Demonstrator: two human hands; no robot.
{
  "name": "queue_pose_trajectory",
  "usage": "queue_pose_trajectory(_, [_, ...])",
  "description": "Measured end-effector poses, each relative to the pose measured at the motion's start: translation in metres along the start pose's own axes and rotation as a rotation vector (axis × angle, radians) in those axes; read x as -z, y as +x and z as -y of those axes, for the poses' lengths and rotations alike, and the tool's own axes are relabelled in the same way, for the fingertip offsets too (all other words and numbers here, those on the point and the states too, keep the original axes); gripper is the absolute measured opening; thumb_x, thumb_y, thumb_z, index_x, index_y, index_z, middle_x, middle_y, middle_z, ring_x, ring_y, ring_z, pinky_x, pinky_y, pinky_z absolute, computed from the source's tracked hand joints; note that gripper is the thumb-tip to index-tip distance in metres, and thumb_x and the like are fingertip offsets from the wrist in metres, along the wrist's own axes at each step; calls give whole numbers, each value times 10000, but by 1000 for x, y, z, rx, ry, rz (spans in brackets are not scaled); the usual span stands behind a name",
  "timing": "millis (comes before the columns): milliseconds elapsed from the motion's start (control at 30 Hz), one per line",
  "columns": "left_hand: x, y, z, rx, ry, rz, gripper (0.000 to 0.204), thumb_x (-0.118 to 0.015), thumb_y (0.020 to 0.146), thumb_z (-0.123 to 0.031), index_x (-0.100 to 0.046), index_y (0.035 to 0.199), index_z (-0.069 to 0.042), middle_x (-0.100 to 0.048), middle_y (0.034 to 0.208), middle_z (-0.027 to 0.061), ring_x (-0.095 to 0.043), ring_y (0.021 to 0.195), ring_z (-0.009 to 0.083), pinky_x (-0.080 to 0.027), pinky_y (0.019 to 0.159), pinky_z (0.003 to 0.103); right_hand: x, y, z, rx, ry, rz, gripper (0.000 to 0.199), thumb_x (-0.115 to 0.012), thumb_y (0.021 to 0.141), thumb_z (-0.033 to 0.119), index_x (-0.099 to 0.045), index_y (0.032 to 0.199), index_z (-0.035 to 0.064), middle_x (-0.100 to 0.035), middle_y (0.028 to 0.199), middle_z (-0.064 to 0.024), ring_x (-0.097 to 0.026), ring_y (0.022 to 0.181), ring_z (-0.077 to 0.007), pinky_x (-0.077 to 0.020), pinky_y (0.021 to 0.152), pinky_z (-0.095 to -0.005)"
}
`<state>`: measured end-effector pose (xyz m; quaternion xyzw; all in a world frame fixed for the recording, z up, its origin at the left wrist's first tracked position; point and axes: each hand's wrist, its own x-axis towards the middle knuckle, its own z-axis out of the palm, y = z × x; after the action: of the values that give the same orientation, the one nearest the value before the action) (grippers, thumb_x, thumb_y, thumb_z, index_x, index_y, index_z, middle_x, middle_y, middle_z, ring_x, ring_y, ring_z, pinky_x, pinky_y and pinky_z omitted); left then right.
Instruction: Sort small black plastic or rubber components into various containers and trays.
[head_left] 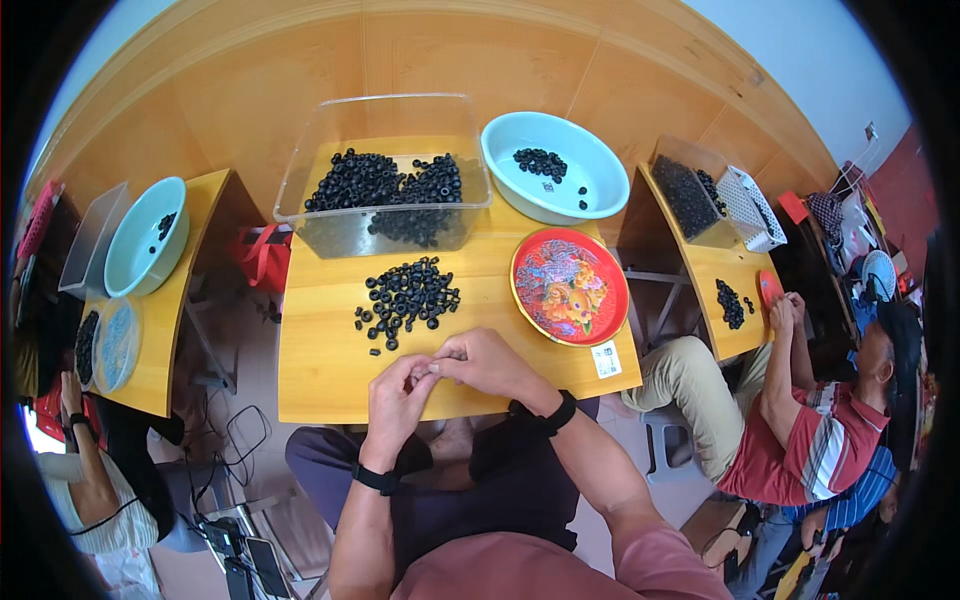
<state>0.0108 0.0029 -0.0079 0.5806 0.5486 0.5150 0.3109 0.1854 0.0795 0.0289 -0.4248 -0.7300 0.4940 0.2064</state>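
My left hand [395, 392] and my right hand [487, 362] meet above the front edge of the yellow table [320, 380]. Thumbs and fingertips of both are pinched together; whatever they hold is too small and covered to make out. Just beyond them lies a loose pile of small black ring-like parts [410, 297], some showing a hole. To the right of the pile sits a round red tray [617, 295] with a flower pattern, holding many thin silvery pieces [553, 268].
Behind the pile stands a clear plastic bin [335, 238] of black parts, beside a light blue basin [600, 150] holding some. A white label [606, 359] lies at the right corner. Co-workers sit at tables left [155, 345] and right [735, 270]. Cables [240, 440] trail on the floor.
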Motion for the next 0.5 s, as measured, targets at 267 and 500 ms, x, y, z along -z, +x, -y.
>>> queue_pose_trajectory(267, [1, 1, -5, 59, 9, -30, 155, -771, 892, 3, -700, 1029, 27, -699, 819, 63, -603, 660, 96, -506, 624, 250, 82, -25, 1, 111, -706, -535, 125, -673, 875, 119, -773, 944, 90, -749, 885, -149, -729, 829, -343, -574, 732, -430])
queue_pose_trajectory(500, [-2, 3, -7, 62, 14, -53, 121, -760, 890, 2, -698, 992, 17, -627, 765, -3, -554, 666, 56, -479, 627, 233, 147, -44, -45, -85, -804, -464, 166, -671, 841, 55, -761, 979, 70, -742, 908, -189, -721, 900, -376, -564, 827, -462])
